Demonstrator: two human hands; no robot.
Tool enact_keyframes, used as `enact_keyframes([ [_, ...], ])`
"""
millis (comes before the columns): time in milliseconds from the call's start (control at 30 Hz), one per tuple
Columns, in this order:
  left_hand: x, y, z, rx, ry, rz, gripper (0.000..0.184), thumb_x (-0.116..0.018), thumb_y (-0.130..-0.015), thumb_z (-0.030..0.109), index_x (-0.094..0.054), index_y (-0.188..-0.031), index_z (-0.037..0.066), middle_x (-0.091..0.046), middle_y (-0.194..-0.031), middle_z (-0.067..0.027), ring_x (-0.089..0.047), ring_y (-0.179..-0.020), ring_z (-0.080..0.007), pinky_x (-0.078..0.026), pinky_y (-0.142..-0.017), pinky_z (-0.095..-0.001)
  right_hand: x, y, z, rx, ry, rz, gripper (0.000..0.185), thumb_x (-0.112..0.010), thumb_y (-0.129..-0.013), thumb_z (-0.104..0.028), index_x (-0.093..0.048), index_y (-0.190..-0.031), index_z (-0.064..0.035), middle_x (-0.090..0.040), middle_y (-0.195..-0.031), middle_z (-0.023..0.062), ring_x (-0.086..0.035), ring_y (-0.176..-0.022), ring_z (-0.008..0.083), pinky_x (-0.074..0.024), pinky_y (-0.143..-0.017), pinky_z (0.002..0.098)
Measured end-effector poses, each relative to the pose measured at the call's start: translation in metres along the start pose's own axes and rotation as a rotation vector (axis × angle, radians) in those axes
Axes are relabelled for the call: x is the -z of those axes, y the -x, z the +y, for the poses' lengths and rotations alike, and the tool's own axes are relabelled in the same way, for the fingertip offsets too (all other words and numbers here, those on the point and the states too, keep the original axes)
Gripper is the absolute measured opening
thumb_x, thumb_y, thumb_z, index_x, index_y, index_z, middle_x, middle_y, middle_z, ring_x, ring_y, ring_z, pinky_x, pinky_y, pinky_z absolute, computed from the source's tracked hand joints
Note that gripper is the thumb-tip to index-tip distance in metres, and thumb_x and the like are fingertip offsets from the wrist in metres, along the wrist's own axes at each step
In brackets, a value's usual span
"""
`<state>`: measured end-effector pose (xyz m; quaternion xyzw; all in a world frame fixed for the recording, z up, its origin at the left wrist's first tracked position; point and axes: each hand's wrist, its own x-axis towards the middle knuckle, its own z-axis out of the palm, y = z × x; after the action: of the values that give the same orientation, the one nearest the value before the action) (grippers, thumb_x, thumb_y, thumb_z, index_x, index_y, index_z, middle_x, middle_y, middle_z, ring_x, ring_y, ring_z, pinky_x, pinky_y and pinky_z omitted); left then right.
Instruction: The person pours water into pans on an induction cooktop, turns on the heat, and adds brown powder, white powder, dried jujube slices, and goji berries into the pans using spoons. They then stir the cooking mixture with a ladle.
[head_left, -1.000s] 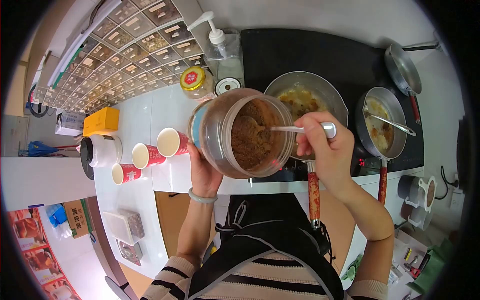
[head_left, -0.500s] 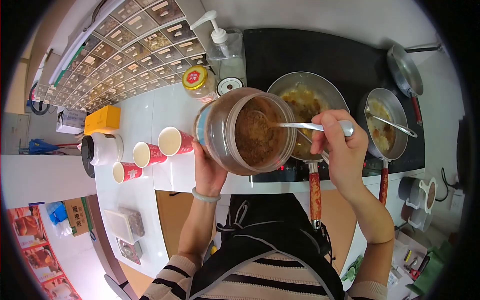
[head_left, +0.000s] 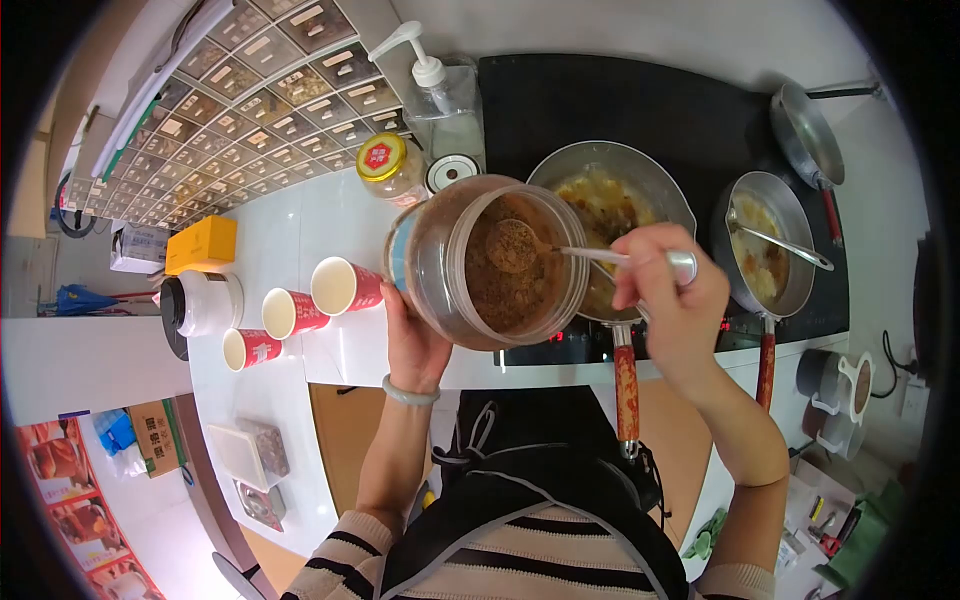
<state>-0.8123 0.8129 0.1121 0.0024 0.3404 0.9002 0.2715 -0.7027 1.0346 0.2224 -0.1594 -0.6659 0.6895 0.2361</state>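
My left hand [head_left: 415, 345] grips a wide clear plastic jar [head_left: 428, 265] from below, its mouth tilted toward me. Brown granular powder [head_left: 505, 305] lies inside. With my right hand [head_left: 675, 295] I hold the handle of a metal spoon [head_left: 600, 256]; its bowl is in the jar, heaped with the powder. Behind my right hand, a saucepan [head_left: 570, 155] with pale yellow and brown contents sits on the black cooktop [head_left: 590, 95]. Another thin metal handle [head_left: 606, 272] slants out of that pan; whether my right hand also touches it, I cannot tell.
A second saucepan [head_left: 800, 285] with a spoon stands at right, and another pan [head_left: 803, 130] behind it. Three red paper cups [head_left: 365, 288] lean on the white counter left of the jar. A yellow-lidded jar [head_left: 385, 157] and a pump bottle [head_left: 450, 115] stand behind.
The spoon's bowl has lifted and now shows a heap of powder. My right hand has turned and lowered slightly. My left hand still holds the jar in nearly the same place.
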Motion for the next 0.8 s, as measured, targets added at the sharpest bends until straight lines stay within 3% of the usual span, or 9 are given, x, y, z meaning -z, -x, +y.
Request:
enact_keyframes([
  [100,-0.002,-0.004,-0.001,-0.01,-0.005,-0.009,0.063,-0.037,-0.096,0.054,-0.033,-0.142,0.011,-0.041,-0.142,-0.0061,-0.039,-0.131,-0.0232,-0.031,-0.11,-0.0422,-0.007,0.002,0.005,0.074,0.117,-0.107,0.014,-0.054,-0.094,-0.011,-0.062,-0.094,-0.0003,-0.06,-0.075,0.0033,-0.055,-0.06,0.0058,-0.0448,-0.054,0.0206],
  [267,-0.004,-0.004,-0.001,-0.007,-0.011,-0.016,0.064,-0.037,-0.095,0.055,-0.033,-0.142,0.012,-0.041,-0.143,-0.0058,-0.039,-0.131,-0.0229,-0.031,-0.11,-0.0421,-0.003,-0.004,0.003,-0.157,-0.077,-0.005,0.017,-0.055,-0.095,-0.016,-0.063,-0.093,-0.0006,-0.059,-0.069,0.0024,-0.055,-0.056,0.0057,-0.0435,-0.051,0.02],
  [700,-0.001,-0.005,-0.001,0.031,0.022,0.012,0.064,-0.037,-0.095,0.056,-0.036,-0.14,0.01,-0.044,-0.14,-0.0072,-0.04,-0.13,-0.0235,-0.031,-0.109,-0.0433,0.009,-0.002,0.001,-0.074,-0.104,0.055,0.021,-0.054,-0.096,-0.019,-0.063,-0.095,-0.0001,-0.061,-0.071,0.0046,-0.056,-0.056,0.008,-0.0428,-0.052,0.02],
  [800,-0.004,-0.004,-0.001,0.029,0.041,0.04,0.065,-0.036,-0.095,0.057,-0.036,-0.14,0.01,-0.044,-0.14,-0.0074,-0.041,-0.13,-0.0238,-0.031,-0.109,-0.0438,0.012,-0.005,-0.002,-0.151,-0.165,0.06,0.022,-0.053,-0.096,-0.02,-0.062,-0.095,0.0002,-0.06,-0.071,0.0047,-0.056,-0.055,0.0088,-0.0425,-0.052,0.0206],
])
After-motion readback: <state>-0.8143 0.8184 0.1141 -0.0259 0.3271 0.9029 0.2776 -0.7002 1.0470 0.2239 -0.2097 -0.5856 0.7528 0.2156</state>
